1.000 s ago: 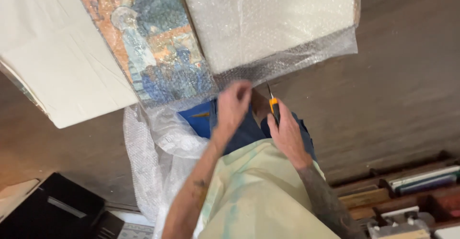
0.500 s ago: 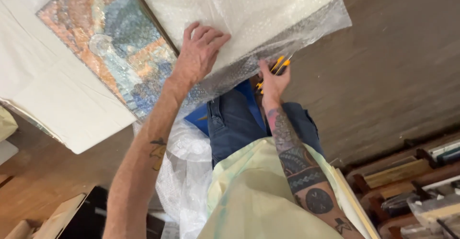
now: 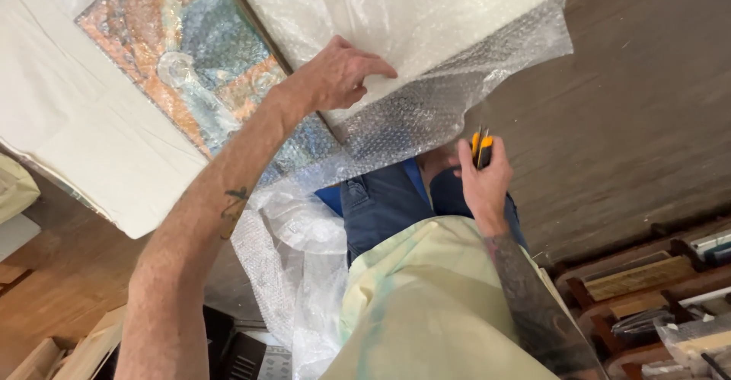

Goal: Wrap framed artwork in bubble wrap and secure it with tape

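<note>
View looking straight down a person's own body. Nearest, at 6 o'clock, a pale yellow-green shirt [image 3: 426,304] above blue trousers [image 3: 384,205]. At 7 o'clock, loose bubble wrap [image 3: 293,273] trails down beside the legs. At 4 o'clock, wooden frames [image 3: 647,277] lie stacked on the floor. Just right of centre, the right hand [image 3: 481,182] is closed around a yellow and black utility knife [image 3: 480,148], its tip pointing up towards 12 o'clock, just below the edge of the wrapping. Farther out, near 12 o'clock, the left hand [image 3: 339,75] lies on a flat white panel covered in bubble wrap [image 3: 396,22], fingers curled over its lower edge. At 10 o'clock, touching that panel, lies a colourful painting [image 3: 190,60] in orange and blue, on a white sheet [image 3: 68,144].
</note>
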